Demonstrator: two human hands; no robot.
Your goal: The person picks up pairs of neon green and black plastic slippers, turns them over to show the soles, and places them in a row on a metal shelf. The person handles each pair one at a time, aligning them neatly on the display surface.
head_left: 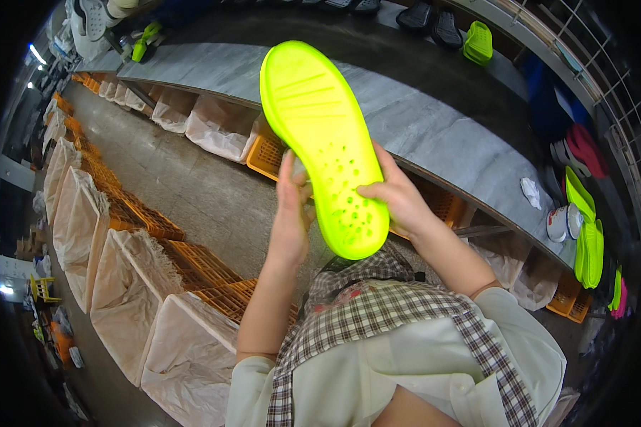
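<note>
A neon yellow-green shoe sole is held up in front of me, toe end far and heel end near. Ridges cross its front part, and many small holes dot the heel half. My right hand grips its right edge near the heel, thumb on the face toward me and fingers hidden behind. Along its left edge is my left hand, fingers bent against the side and partly hidden by the sole.
Beyond the sole runs a long grey worktop with a dark belt. Dark shoes, neon green pieces, a white tub and crumpled white paper lie on it. Orange crates and lined bins stand below and left.
</note>
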